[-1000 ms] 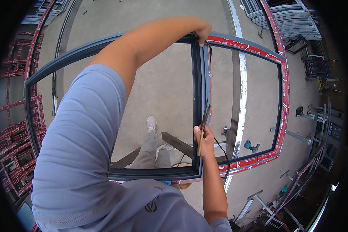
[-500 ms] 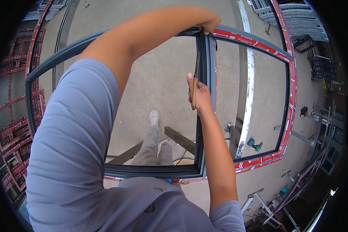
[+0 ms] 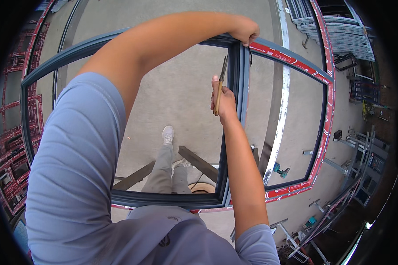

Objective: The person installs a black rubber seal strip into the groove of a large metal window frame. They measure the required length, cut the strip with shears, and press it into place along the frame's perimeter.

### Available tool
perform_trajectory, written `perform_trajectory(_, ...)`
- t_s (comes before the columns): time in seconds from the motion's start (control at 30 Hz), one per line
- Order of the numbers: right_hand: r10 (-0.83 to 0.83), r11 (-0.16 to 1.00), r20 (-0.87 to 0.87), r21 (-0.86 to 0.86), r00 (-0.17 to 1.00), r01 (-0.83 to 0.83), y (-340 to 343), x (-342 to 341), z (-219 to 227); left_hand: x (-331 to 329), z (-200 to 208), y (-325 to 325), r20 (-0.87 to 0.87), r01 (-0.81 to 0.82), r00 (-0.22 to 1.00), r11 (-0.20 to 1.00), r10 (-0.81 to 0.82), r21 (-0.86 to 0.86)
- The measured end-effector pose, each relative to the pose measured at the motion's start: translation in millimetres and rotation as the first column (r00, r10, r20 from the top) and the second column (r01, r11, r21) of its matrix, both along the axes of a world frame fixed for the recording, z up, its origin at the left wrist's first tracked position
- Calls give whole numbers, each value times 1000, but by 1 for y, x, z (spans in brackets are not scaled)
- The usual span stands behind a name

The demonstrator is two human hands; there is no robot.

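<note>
A large dark grey window frame (image 3: 75, 56) with a mullion (image 3: 242, 84) lies across in front of me. My left hand (image 3: 245, 31) reaches over to the far end of the mullion. Its fingers are pinched together on a thin black rubber strip (image 3: 251, 56), which curves down beside the mullion; the fingertips partly hide it. My right hand (image 3: 224, 102) is closed around the tan handles of scissors (image 3: 220, 88), just left of the mullion. Their long dark blades point away from me and stand slightly apart, touching nothing that I can see.
Red printed film (image 3: 292, 58) covers the frame's right part. Through the openings show a pale metal beam (image 3: 282, 106), dark support legs (image 3: 199, 162), a teal cordless drill (image 3: 280, 170) and my shoe (image 3: 168, 134). Red-wrapped frames (image 3: 15, 154) stand left; metal stands (image 3: 292, 238) stand right.
My left hand has shifted slightly right and down at the mullion's far end. The scissors have moved slightly left and toward the far side, and their blades now show apart. The whole view has shifted a little.
</note>
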State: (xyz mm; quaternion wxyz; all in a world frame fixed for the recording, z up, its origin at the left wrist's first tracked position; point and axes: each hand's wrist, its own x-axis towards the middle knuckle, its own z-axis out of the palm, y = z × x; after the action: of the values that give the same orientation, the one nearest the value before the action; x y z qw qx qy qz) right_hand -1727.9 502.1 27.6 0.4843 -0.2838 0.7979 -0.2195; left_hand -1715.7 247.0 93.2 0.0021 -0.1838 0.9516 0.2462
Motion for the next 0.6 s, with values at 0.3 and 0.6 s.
perform_trajectory(0.3,-74,996,120,-45,990,80,-14,-5,23,-20,2,0,109,134,984,988,-141,74)
perform_trajectory(0.6,-71,995,118,80,990,62,-45,-27,59,-23,12,-1,185,161,967,984,-173,75)
